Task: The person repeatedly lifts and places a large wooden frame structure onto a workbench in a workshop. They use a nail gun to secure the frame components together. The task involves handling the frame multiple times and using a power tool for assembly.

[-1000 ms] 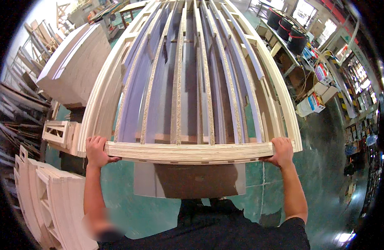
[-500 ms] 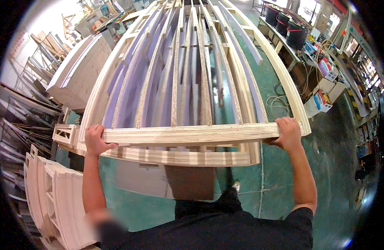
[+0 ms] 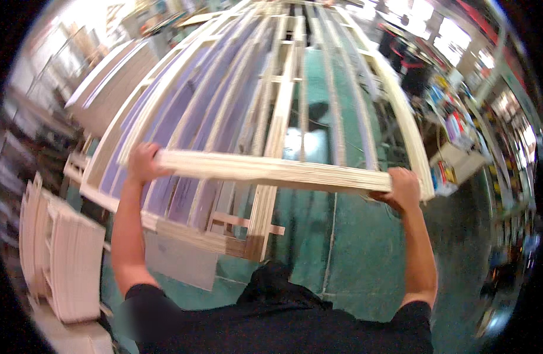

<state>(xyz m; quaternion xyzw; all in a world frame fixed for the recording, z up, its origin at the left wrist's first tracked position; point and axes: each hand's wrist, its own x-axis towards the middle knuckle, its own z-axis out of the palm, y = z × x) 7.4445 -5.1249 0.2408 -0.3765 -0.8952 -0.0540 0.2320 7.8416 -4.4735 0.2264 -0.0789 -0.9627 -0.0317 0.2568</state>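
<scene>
A long slatted wooden frame [image 3: 277,169] stretches away from me, its near end rail held up between my two hands. My left hand [image 3: 144,162] wraps round the rail's left end, and my right hand [image 3: 404,189] grips the right end, a little lower and nearer to me. Below it, shifted to the left, is a second slatted wooden frame [image 3: 194,241] with purplish inner sides on its slats. The two frames overlap in view; whether they touch farther off I cannot tell.
Pale curved wooden panels [image 3: 76,259] stand at the left, with a larger stack of boards [image 3: 109,88] behind. At the right runs a cluttered bench with black buckets [image 3: 416,71] and cardboard boxes [image 3: 460,159]. Green floor [image 3: 360,248] shows below the raised rail.
The upper frame has swung rightward off the lower one, uncovering more of it and of the floor. Its left end has risen in view, so the rail now slants down to the right.
</scene>
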